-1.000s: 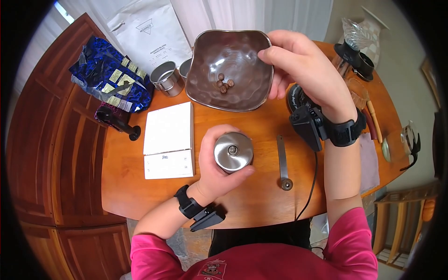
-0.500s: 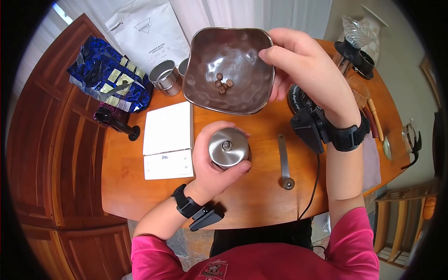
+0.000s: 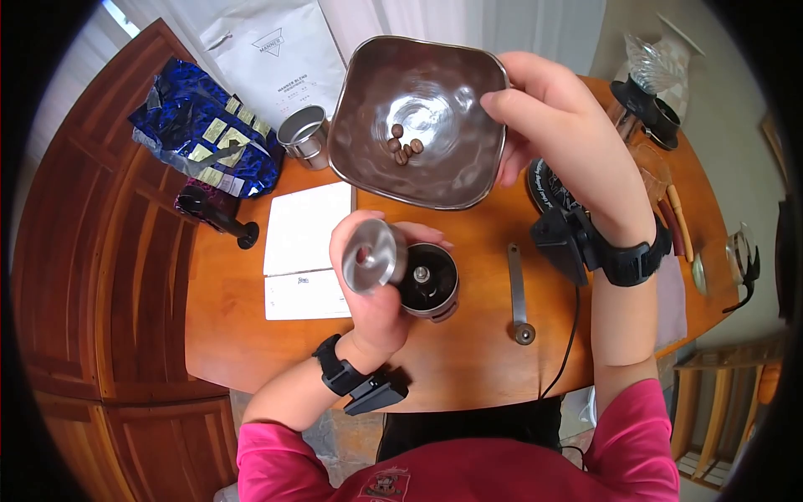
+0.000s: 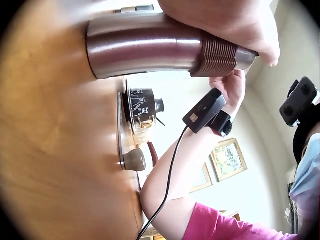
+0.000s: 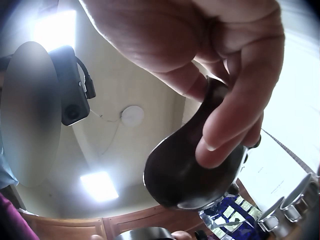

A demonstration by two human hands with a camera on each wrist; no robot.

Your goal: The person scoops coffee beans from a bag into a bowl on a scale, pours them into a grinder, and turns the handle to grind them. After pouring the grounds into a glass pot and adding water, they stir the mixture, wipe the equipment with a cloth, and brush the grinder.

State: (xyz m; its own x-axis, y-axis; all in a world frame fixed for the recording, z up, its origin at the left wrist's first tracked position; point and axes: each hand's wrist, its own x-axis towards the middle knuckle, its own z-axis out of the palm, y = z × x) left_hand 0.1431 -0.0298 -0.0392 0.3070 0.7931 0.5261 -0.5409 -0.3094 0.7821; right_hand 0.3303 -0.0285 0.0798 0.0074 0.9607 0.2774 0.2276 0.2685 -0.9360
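Observation:
In the head view my left hand [image 3: 378, 320] grips a hand coffee grinder [image 3: 435, 311], whose body shows purple metal with a ribbed brown band in the left wrist view. Its round steel lid [image 3: 368, 263] is off the mouth, tilted and blurred against the thumb side of that hand. A dark chamber with a central shaft lies uncovered. My right hand [image 3: 556, 113] pinches the right edge of a dark brown wavy-rimmed bowl [image 3: 456, 171], thumb inside and fingers beneath. Several coffee beans [image 3: 404, 149] sit in the bowl, which is held beyond the grinder.
A grinder crank handle [image 3: 518, 293] lies right of the grinder. To the left are a white scale [image 3: 309, 230], a black-handled tool [image 3: 217, 219], a blue bag [image 3: 205, 134] and a steel cup [image 3: 304, 138]. A white coffee bag [image 3: 276, 67] stands behind. A cable [image 3: 566, 356] crosses the table's front edge.
The steel lid has come off the grinder's mouth and moved left, baring the chamber. The bowl stays in my right hand, raised slightly, with the beans still inside.

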